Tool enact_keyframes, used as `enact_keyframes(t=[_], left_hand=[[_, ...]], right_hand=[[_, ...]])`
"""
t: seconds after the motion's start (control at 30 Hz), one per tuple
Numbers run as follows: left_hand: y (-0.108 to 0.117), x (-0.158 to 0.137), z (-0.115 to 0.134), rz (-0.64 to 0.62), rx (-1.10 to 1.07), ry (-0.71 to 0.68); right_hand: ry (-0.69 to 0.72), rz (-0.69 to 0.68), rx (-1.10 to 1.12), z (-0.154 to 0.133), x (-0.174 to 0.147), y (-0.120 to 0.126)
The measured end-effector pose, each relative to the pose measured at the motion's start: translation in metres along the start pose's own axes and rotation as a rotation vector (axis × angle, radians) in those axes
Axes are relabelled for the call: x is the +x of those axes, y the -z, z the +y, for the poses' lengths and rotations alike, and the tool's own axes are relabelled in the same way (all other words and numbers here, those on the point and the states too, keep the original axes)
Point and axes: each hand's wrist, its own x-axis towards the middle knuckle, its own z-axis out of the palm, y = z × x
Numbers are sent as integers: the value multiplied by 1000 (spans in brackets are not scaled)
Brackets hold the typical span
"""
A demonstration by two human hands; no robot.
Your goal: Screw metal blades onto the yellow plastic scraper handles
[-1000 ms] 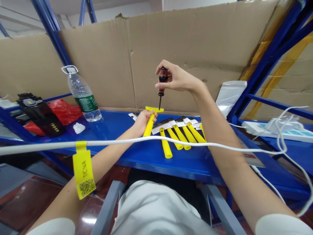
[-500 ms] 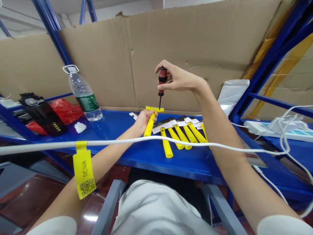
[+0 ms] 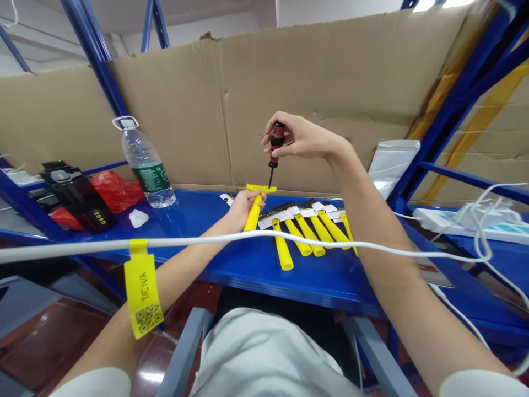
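1. In the middle of the head view, a yellow T-shaped tool [image 3: 252, 214] is pointing its stem down and slightly left, the long axis slanting; its crossbar is lying nearly level at the top.
2. Just left of centre, the left hand [image 3: 242, 209] is wrapping round the stem below the crossbar, fingers closed on it.
3. Above centre, the right hand [image 3: 298, 137] is arching in from the right, wrist raised, pinching a screwdriver [image 3: 276, 138] between thumb and fingers; its shaft is pointing down at the crossbar's right half. Whether the tip is engaging, I cannot tell.
4. Right of centre, yellow handles [image 3: 304, 226] are lying on the blue shelf [image 3: 248, 267].
5. Across the frame, things are sitting slightly lower than half a second ago, and the screwdriver is leaning slightly more; both grips are staying closed.
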Motion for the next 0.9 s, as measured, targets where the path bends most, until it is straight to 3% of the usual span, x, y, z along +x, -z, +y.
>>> enact_keyframes(t=[0.2,0.37,0.57,0.77,0.9], left_hand=[[1,0,4,5,-17,3],[2,2,3,28,-7,20],[2,1,2,28,17,17],[2,2,0,37,28,22],[2,2,0,24,19,11]], right_hand=[[-7,137,-265,4,3,0],[-11,-6,-80,4,-1,4],[-33,122,-279,1,-1,4],[-11,-30,-98,-7,0,-1],[-17,86,-241,-9,1,-3]])
